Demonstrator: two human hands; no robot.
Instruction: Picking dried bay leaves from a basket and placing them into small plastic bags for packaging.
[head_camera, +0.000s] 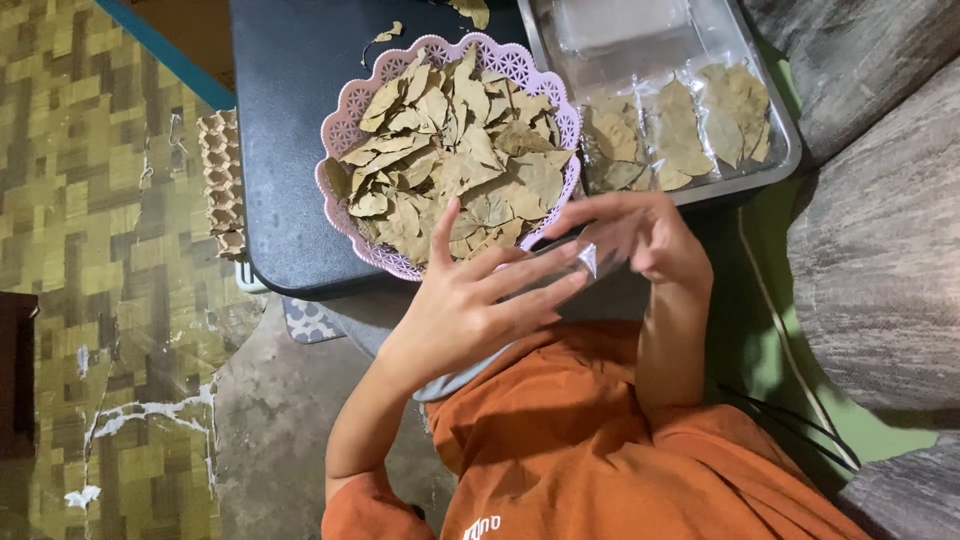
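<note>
- The left hand is spread flat with the fingers fanned and not curled round anything; it rests under and against a small clear plastic bag, as if backing the thin film so it does not fold
- The right hand comes in from the other side, its fingers pinched loosely on the far edge of that bag; the bag hangs stretched between the two hands, just in front of the pink lace-rimmed basket
- The bag looks empty, though the film is so clear I cannot be sure
- The basket sits on a dark table top, at its near edge, heaped with dried brown leaves, within easy reach of both hands
- To the right of the basket, touching or nearly so, is a metal tray; along its near side lie three small clear packets of leaves side by side, flat, and further back some empty clear film
- A few stray leaves lie on the table top beyond the basket
- Left of the basket, leaning by the table's edge, is a piece of cardboard egg tray above a patterned floor covering
- Below the hands is the person's orange shirt; grey cushions are off past the tray
</note>
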